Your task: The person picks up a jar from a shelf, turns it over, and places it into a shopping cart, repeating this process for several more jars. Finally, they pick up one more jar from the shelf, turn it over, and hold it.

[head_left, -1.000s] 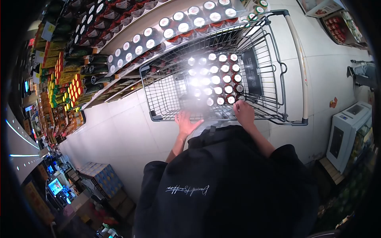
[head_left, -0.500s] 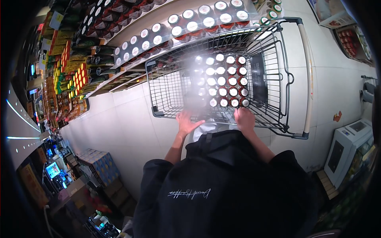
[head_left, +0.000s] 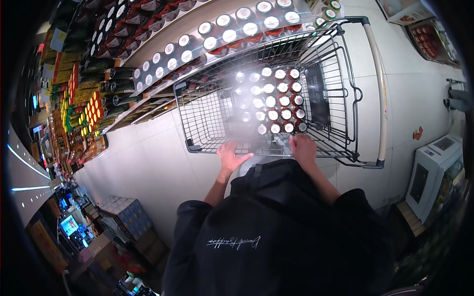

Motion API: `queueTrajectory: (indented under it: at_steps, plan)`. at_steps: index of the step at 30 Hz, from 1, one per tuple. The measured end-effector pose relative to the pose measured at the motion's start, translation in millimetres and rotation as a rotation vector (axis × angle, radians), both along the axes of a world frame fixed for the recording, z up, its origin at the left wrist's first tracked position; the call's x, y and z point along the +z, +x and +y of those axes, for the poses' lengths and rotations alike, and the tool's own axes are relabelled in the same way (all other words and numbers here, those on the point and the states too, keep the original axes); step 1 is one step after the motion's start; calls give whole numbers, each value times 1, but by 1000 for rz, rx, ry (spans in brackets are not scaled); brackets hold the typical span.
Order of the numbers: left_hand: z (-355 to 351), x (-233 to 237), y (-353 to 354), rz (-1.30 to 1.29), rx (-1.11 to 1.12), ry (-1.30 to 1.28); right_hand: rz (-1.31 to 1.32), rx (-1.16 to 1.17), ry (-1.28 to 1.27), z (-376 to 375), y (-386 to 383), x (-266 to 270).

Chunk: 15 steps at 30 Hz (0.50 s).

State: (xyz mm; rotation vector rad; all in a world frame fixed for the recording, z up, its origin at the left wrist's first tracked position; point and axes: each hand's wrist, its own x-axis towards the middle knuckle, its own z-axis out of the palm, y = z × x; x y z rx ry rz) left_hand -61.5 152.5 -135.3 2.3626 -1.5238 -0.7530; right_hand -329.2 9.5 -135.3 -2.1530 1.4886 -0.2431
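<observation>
A wire shopping cart [head_left: 344, 101] stands in front of me. Inside it, rows of jars [head_left: 283, 101] with white lids and dark red contents are packed side by side; a bright haze blurs those at the left. My left hand [head_left: 231, 157] lies over the cart's near side rim, thumb stretched out away from the fingers. Further right, my right hand [head_left: 303, 149] crosses the same rim with fingers curled together, just below the nearest row of jars. What its fingers close on, if anything, is hidden.
Beyond the cart runs a shelf with white-lidded jars [head_left: 229, 36]. Bottles with yellow caps [head_left: 93, 109] fill the shelving at left. A patterned carton stack [head_left: 126, 214] stands lower left, and a white chest appliance [head_left: 430, 172] at right.
The cart, jars and shelf have shifted slightly left in the view. Both hands stay at the near rim in almost the same poses.
</observation>
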Motion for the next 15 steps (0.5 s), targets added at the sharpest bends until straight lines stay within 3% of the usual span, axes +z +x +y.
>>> queueTrajectory:
  at_steps: [7, 15]
  plan:
    - [5, -4, 4, -36, 3, 56, 88, -55, 92, -2, 6, 8]
    - [4, -10, 14, 39, -64, 176, 101, -81, 17, -3, 11, 13]
